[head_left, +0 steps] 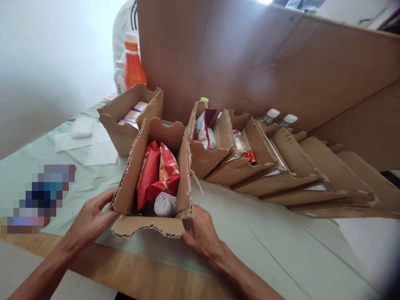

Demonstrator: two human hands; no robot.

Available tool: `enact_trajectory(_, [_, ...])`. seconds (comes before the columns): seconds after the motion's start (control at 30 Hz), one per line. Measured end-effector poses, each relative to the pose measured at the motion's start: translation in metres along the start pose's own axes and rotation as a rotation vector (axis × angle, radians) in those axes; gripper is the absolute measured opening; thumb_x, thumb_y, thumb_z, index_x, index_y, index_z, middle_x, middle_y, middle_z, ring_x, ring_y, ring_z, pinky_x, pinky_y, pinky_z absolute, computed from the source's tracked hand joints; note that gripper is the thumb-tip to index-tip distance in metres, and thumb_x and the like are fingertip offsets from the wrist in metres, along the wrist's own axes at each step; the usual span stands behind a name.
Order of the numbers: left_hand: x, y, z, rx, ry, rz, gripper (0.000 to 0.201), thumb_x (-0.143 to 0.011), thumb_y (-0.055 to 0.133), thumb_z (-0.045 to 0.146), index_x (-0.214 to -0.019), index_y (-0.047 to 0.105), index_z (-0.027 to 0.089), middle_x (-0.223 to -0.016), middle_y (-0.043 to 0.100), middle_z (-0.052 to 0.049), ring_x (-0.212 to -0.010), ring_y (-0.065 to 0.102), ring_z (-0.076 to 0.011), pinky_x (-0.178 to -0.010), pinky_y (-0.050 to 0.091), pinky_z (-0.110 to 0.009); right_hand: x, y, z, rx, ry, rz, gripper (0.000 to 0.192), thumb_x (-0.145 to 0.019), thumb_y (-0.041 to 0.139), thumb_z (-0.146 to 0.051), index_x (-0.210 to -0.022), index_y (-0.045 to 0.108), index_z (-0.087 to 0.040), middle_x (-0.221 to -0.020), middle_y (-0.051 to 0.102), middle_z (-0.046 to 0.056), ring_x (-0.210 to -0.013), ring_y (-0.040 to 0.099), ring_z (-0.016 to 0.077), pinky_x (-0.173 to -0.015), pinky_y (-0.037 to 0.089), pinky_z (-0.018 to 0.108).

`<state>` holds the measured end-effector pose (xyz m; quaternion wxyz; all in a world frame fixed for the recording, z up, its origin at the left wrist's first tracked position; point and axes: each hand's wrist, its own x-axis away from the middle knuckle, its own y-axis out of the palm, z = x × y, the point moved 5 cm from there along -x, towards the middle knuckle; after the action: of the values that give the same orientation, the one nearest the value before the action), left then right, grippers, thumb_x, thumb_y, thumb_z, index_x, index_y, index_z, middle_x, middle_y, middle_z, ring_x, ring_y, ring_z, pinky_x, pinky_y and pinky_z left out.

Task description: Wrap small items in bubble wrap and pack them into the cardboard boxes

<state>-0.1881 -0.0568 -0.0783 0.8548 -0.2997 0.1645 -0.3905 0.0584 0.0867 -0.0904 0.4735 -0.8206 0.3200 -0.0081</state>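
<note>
Head view: the left hand [90, 218] and right hand [200, 233] clamp the near box [150, 227] at 9 and 3 o'clock, steadying its red packets [158, 173] upright.

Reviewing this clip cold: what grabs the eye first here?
Front and centre, an open cardboard box holds red snack packets and a white roll, with the left hand and right hand on its sides. Behind it runs a row of similar boxes, and an orange bottle stands at the back.
</note>
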Motion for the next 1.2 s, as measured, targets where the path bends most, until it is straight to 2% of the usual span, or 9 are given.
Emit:
enact_trajectory(0.1, [0.024, 0.008, -0.007, 0.015, -0.02, -0.022, 0.029, -0.071, 0.071, 0.055, -0.08, 0.069, 0.027, -0.074, 0.075, -0.003, -0.071, 0.073, -0.0268, -0.067, 0.061, -0.037, -0.005, 0.009, 0.005, -0.014, -0.009, -0.027, 0.016, -0.093, 0.065, -0.033, -0.083, 0.066, -0.021, -0.078, 0.073, 0.005, -0.068, 0.067, 0.0191, -0.067, 0.05, 0.029])
enact_trajectory(0.17, [0.023, 0.018, -0.005, 0.0, -0.043, -0.016, 0.031, -0.073, 0.07, 0.057, -0.075, 0.066, 0.027, -0.072, 0.074, -0.003, -0.069, 0.072, -0.0258, -0.061, 0.056, -0.034, -0.012, 0.015, 0.01, -0.059, 0.017, -0.028, 0.023, -0.094, 0.065, -0.036, -0.077, 0.066, -0.021, -0.074, 0.073, 0.004, -0.066, 0.067, 0.0186, -0.065, 0.049, 0.029])
enact_trajectory(0.33, [-0.037, 0.037, 0.022, 0.024, 0.006, 0.033, 0.032, -0.079, 0.06, 0.055, -0.076, 0.065, 0.024, -0.062, 0.066, 0.0, -0.058, 0.06, -0.019, -0.059, 0.044, -0.03, -0.032, 0.021, 0.038, -0.253, 0.195, 0.063, 0.022, -0.1, 0.052, -0.026, -0.106, 0.073, -0.02, -0.092, 0.08, 0.006, -0.079, 0.074, 0.0193, -0.073, 0.056, 0.029])
enact_trajectory(0.5, [-0.1, 0.063, 0.028, 0.179, -0.101, 0.11, 0.033, -0.073, 0.065, 0.052, -0.083, 0.066, 0.021, -0.07, 0.069, -0.002, -0.065, 0.063, -0.0202, -0.061, 0.047, -0.029, -0.03, 0.02, 0.045, -0.239, 0.062, 0.141, 0.031, -0.098, 0.051, -0.02, -0.124, 0.069, -0.02, -0.112, 0.079, 0.01, -0.097, 0.075, 0.0222, -0.089, 0.061, 0.036])
enact_trajectory(0.63, [-0.113, 0.089, 0.024, 0.295, -0.143, 0.078, 0.054, -0.078, 0.06, 0.054, -0.114, 0.066, 0.014, -0.087, 0.076, -0.009, -0.08, 0.074, -0.0256, -0.066, 0.057, -0.033, -0.025, 0.021, 0.042, -0.231, 0.0, 0.157, 0.032, -0.097, 0.051, -0.016, -0.125, 0.067, -0.02, -0.113, 0.078, 0.011, -0.092, 0.074, 0.0211, -0.089, 0.062, 0.037])
enact_trajectory(0.8, [-0.078, 0.083, 0.014, 0.324, -0.121, 0.065, 0.08, -0.082, 0.064, 0.052, -0.148, 0.048, 0.01, -0.105, 0.079, -0.013, -0.095, 0.076, -0.0283, -0.077, 0.062, -0.039, -0.028, 0.018, 0.042, -0.235, -0.038, 0.138, 0.025, -0.099, 0.053, -0.015, -0.116, 0.07, -0.021, -0.114, 0.079, 0.01, -0.106, 0.075, 0.0227, -0.096, 0.062, 0.039])
enact_trajectory(1.0, [0.028, 0.074, 0.009, -0.015, 0.379, -0.137, 0.034, -0.088, 0.062, 0.023, -0.119, 0.072, 0.02, -0.139, 0.07, -0.015, -0.138, 0.059, -0.0345, -0.113, 0.049, -0.057, -0.032, 0.017, 0.032, -0.188, -0.093, 0.15, 0.019, -0.101, 0.056, -0.017, -0.109, 0.072, -0.021, -0.108, 0.081, 0.009, -0.101, 0.078, 0.0216, -0.09, 0.064, 0.036])
enact_trajectory(1.1, [0.065, 0.076, 0.008, -0.08, 0.479, -0.208, 0.038, -0.084, 0.066, 0.015, -0.121, 0.071, 0.021, -0.149, 0.065, -0.012, -0.147, 0.051, -0.0356, -0.122, 0.039, -0.06, -0.052, 0.006, -0.003, -0.088, -0.257, 0.175, 0.022, -0.1, 0.057, -0.013, -0.115, 0.07, -0.022, -0.113, 0.08, 0.01, -0.103, 0.077, 0.0214, -0.09, 0.064, 0.036])
enact_trajectory(1.2, [0.074, 0.071, 0.006, 0.053, 0.478, -0.196, 0.029, -0.085, 0.068, 0.016, -0.114, 0.071, 0.02, -0.132, 0.075, -0.009, -0.139, 0.059, -0.0318, -0.122, 0.039, -0.055, -0.094, -0.018, -0.062, 0.086, -0.512, 0.225, 0.033, -0.097, 0.059, -0.01, -0.127, 0.066, -0.022, -0.123, 0.077, 0.011, -0.111, 0.073, 0.0244, -0.096, 0.06, 0.041])
